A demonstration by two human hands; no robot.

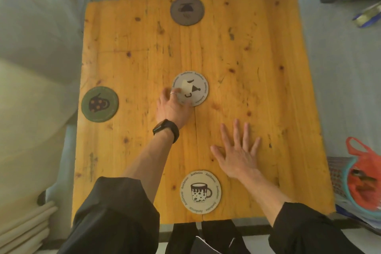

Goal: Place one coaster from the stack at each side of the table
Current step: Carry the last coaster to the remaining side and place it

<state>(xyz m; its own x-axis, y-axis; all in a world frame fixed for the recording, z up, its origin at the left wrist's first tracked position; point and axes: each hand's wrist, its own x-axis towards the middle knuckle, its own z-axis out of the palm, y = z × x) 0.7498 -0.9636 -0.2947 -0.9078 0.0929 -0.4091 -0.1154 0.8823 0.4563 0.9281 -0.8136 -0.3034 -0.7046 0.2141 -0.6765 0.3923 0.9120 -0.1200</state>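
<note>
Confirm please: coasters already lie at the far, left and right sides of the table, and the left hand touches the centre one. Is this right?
Not quite. The head view shows coasters at the far side, left side and near side; the right side has none. The left hand does touch the centre coaster.

An orange mesh bag (358,181) lies on the floor beside pale rolled mats (24,231)

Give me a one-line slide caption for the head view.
Left hand on the centre coaster, right hand flat on the table; coasters at three sides.
</note>
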